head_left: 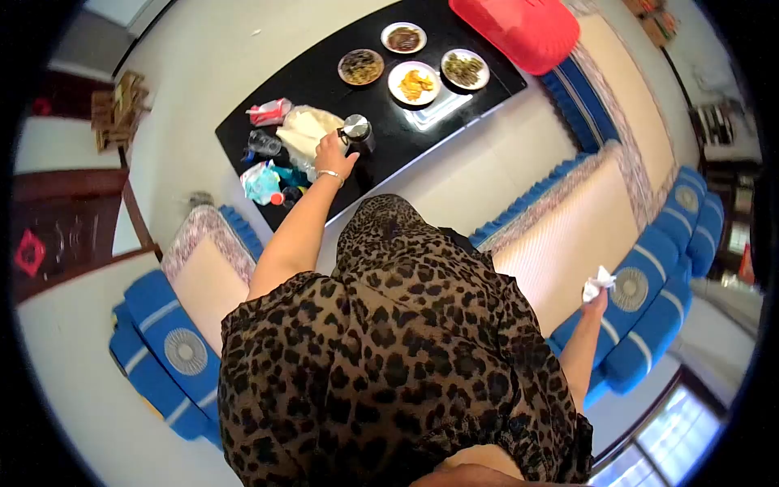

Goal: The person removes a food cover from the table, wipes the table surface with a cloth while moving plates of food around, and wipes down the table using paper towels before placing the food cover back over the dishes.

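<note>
My left hand (334, 159), with a bracelet at the wrist, reaches over the black table (284, 89). Its thumb and fingers close at the left side of a dark thermos with a silver lid (356, 128), by its small loop. The thermos stands upright on the tabletop. Just beyond that hand lies a cream cloth or bag (308, 130). Out to the right, my right hand (597, 303) grips a crumpled white tissue (599, 284) above the sofa seat, away from the table.
Several plates of food, one with yellow pieces (415, 84), stand at the table's far side. A red plastic cover (523, 32) is at its right end. A red-and-white packet (269, 112), a clear plastic container (264, 144) and a blue-white pack (261, 183) crowd the left end. Blue sofas (649, 272) flank me.
</note>
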`<state>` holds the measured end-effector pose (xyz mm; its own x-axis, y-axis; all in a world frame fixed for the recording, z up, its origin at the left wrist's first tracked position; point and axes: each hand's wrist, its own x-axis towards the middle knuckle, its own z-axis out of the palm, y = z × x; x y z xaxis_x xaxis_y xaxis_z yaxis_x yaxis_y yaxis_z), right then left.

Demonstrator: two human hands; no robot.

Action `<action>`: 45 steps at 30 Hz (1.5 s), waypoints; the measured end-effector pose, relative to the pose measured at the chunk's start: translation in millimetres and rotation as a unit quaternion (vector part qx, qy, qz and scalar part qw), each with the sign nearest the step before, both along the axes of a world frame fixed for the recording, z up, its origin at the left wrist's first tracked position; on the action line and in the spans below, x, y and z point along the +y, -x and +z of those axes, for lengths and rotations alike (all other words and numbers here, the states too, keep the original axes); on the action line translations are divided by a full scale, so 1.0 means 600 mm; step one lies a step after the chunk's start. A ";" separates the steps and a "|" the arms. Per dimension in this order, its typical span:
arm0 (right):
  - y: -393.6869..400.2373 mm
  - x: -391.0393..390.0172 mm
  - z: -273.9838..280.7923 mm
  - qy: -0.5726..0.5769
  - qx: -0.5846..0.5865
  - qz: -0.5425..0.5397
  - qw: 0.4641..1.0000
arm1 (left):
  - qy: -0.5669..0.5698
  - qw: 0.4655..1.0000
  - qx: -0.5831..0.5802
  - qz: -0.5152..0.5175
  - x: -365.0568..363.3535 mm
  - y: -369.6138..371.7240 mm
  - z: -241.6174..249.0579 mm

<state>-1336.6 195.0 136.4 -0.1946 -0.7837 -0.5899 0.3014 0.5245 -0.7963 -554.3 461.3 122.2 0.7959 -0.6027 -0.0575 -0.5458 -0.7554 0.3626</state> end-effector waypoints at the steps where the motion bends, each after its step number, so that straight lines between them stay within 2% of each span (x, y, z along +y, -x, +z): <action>1: -0.030 -0.062 0.009 0.026 -0.011 0.032 0.999 | -0.006 1.000 0.007 0.014 -0.009 0.000 0.005; 3: -0.126 -0.141 0.054 0.020 0.043 0.033 0.998 | -0.005 1.000 0.000 0.027 -0.025 -0.001 0.000; 5: -0.207 -0.171 0.085 0.023 0.015 0.085 0.996 | -0.007 1.000 -0.004 0.031 -0.046 -0.005 0.010; 8: -0.272 -0.203 0.066 0.037 0.011 0.155 0.987 | -0.006 1.000 0.004 0.009 -0.069 -0.036 -0.018; 11: -0.240 -0.169 0.012 0.022 0.028 0.183 0.982 | 0.002 0.998 0.065 0.008 -0.084 -0.065 -0.058; 14: -0.255 -0.102 0.054 -0.035 0.124 0.163 0.978 | -0.030 0.996 0.085 -0.016 -0.088 -0.092 -0.077; 18: -0.265 -0.065 0.087 -0.063 0.138 0.125 0.981 | -0.068 0.993 0.089 -0.031 -0.071 -0.112 -0.082; 20: -0.280 -0.069 0.100 -0.064 0.142 0.118 0.981 | -0.065 0.993 0.089 -0.042 -0.069 -0.123 -0.067; 23: -0.296 -0.082 0.109 -0.054 0.147 0.116 0.981 | -0.077 0.989 0.115 -0.060 -0.070 -0.149 -0.113; 26: -0.320 -0.109 0.104 -0.039 0.148 0.125 0.980 | -0.170 0.973 0.149 -0.037 -0.079 -0.157 -0.123; 29: -0.345 -0.149 0.096 -0.031 0.143 0.146 0.978 | -0.225 0.960 0.144 -0.083 -0.088 -0.161 -0.128; 31: -0.360 -0.175 0.091 -0.022 0.141 0.159 0.977 | -0.216 0.935 0.239 -0.148 -0.100 -0.160 -0.039; 32: -0.365 -0.186 0.090 -0.020 0.140 0.167 0.976 | -0.182 0.935 0.264 -0.154 -0.099 -0.157 -0.082; 33: -0.373 -0.199 0.091 -0.015 0.140 0.174 0.975 | -0.181 0.939 0.253 -0.144 -0.103 -0.145 -0.112; 35: -0.389 -0.222 0.087 -0.005 0.139 0.184 0.973 | -0.159 0.949 0.251 -0.106 -0.121 -0.122 -0.087; 37: -0.404 -0.243 0.087 0.007 0.138 0.191 0.972 | -0.124 0.959 0.242 -0.076 -0.135 -0.111 -0.118; 38: -0.411 -0.254 0.089 0.012 0.139 0.195 0.971 | -0.144 0.953 0.260 -0.049 -0.146 -0.113 -0.134; 41: -0.430 -0.285 0.095 0.027 0.147 0.210 0.966 | -0.081 0.965 0.251 0.009 -0.155 -0.126 -0.115; 42: -0.436 -0.294 0.097 0.032 0.150 0.213 0.965 | -0.068 0.964 0.251 0.047 -0.156 -0.135 -0.087; 45: -0.458 -0.315 0.103 0.052 0.160 0.222 0.960 | 0.028 0.962 0.238 0.128 -0.153 -0.188 -0.100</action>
<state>-1061.6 6.1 198.0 0.0142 -0.8830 -0.4691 -0.2022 0.4570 -0.8662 -441.7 369.7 62.1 0.8097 -0.4031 -0.4264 -0.1062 -0.8154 0.5691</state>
